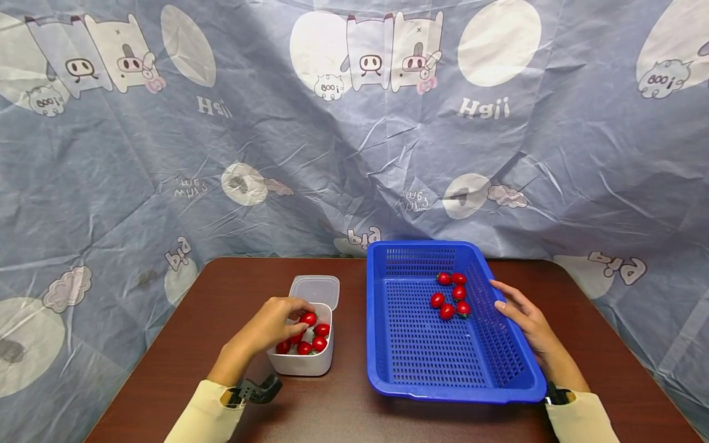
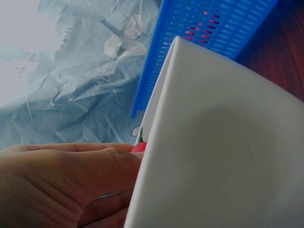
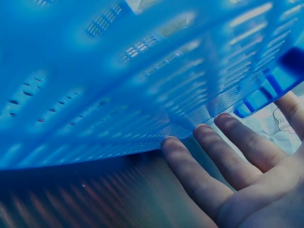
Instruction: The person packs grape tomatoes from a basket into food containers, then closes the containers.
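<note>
At the left, a white plastic box [image 1: 301, 366] holds several red cherry tomatoes [image 1: 319, 344]. My left hand [image 1: 272, 324] reaches into it, pinching a cherry tomato [image 1: 308, 318] between thumb and fingers; in the left wrist view the box wall hides most of this tomato [image 2: 139, 147]. To the right stands a blue perforated plastic basket [image 1: 382, 344], with several cherry tomatoes [image 1: 459, 292] on its floor toward the right side. My right hand [image 1: 528, 323] rests against the basket's right rim. In the right wrist view, its fingers [image 3: 223, 156] extend along the basket's outer side.
Behind the box lies a translucent lid [image 1: 316, 289]. Everything stands on a dark brown wooden table [image 1: 221, 295]. A grey-blue printed cloth [image 1: 310, 166] hangs behind the table and along its sides.
</note>
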`<state>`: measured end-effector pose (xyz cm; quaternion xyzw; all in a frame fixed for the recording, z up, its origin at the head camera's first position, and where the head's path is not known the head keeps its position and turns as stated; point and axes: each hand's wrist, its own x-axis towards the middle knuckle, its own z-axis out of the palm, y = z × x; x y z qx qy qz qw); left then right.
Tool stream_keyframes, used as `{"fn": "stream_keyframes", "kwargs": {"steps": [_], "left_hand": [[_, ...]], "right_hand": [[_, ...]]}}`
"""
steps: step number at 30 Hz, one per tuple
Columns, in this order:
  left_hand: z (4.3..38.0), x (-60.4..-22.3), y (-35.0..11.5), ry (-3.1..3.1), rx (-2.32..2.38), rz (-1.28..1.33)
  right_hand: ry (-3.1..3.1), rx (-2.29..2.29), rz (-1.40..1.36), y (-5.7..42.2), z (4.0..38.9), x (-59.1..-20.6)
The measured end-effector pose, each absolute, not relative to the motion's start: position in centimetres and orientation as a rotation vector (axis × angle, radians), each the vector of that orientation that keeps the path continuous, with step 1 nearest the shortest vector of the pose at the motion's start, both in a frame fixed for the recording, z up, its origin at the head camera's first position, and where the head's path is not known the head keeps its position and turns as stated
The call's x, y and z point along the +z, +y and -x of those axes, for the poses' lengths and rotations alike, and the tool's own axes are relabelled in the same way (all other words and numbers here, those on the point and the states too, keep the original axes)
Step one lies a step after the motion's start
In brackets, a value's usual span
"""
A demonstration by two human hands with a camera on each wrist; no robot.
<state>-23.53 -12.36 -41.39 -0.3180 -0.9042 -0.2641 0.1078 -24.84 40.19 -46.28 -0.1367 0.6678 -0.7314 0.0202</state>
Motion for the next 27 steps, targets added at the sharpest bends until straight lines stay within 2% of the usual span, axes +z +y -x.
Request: {"fn": "stream_keyframes", "kwargs": {"steps": [27], "left_hand": [[23.66, -40.87, -12.26, -2.696, -0.949, 0.948]], "right_hand": [[2.035, -2.286, 0.424, 40.18, 24.7, -46.24]]}}
